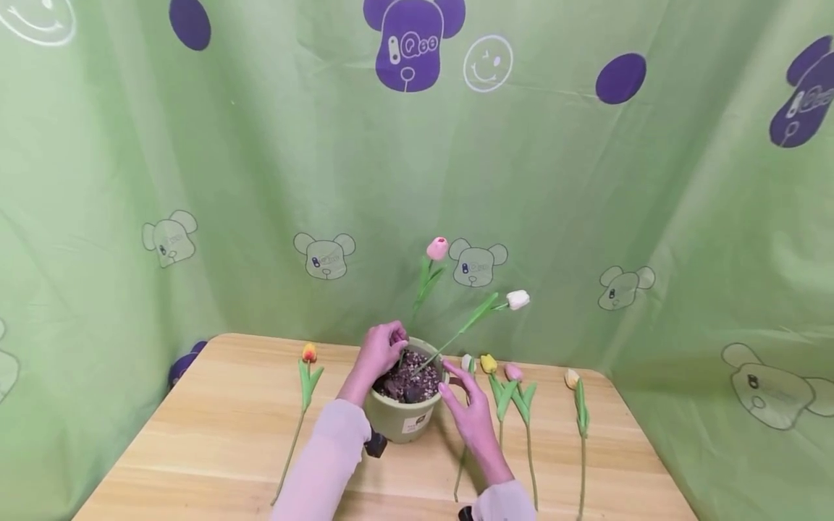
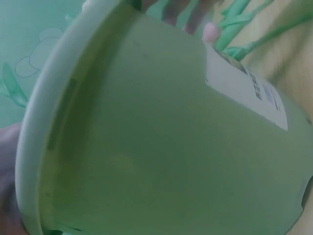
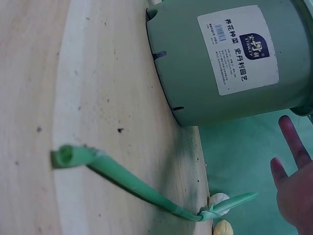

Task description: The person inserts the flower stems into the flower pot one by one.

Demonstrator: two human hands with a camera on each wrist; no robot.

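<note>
A green flower pot [image 1: 399,421] with dark soil [image 1: 417,376] inside stands on the table. My left hand [image 1: 379,353] reaches over the back left rim and pinches the lower stem of a pink tulip [image 1: 437,249], which rises upright behind the pot. A white tulip [image 1: 517,299] leans out of the soil to the right. Beside the right rim, my right hand [image 1: 474,414] has its fingers extended, thumb and fingertips right at the pot wall. The right wrist view shows the pot's white label [image 3: 239,49] and two spread fingers near the rim.
On the wooden table [image 1: 221,434], an orange-red tulip [image 1: 309,353] lies to the left. To the right lie a yellow tulip [image 1: 489,364], another pink one [image 1: 513,372] and cream-white ones, including one farther right [image 1: 572,378]. A green printed curtain [image 1: 554,181] hangs around the table.
</note>
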